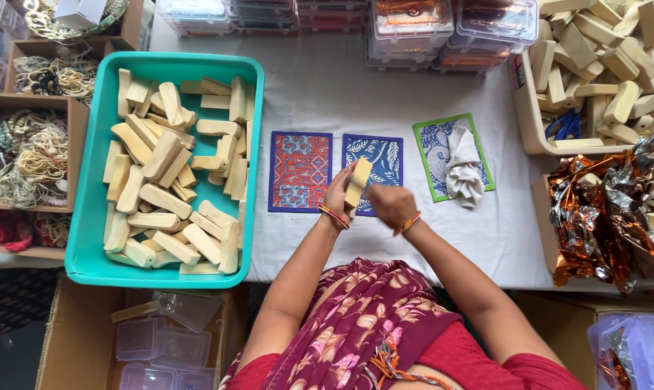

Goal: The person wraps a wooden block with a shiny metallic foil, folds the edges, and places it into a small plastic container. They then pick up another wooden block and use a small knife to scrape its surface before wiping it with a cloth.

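Bench (384,101) with white cloth fills the middle, everything else sits on or around it. Big teal tray (88,217) to my left, heaped with pale wooden blocks; a beige bin (526,123) far right holds more of the same, blue scissors tucked inside. Crinkled copper foil (601,217) spills at the right edge. Clear lidded boxes (413,32) are stacked along the far side. Three patterned mats lie in a row before me: red mat (299,171), blue mat (382,155), green-edged mat (431,155) with a white rag (462,167) bunched on it.

My left hand (338,198) has its grip closed around one wooden block (358,182), held tilted, upper end up, above the blue mat and not touching it. My right hand (390,204) is a loose fist just beside the block's lower end; whether it pinches anything small I cannot tell, fingers are curled under.

Looks like wiping or rubbing the block. My judgement on doing it well: keep the left grip low on the block so the long faces stay exposed, brace wrists near the bench, work one face fully then rotate. Stay over the mat so a slip lands soft. Rag is well apart to the right, within reach.
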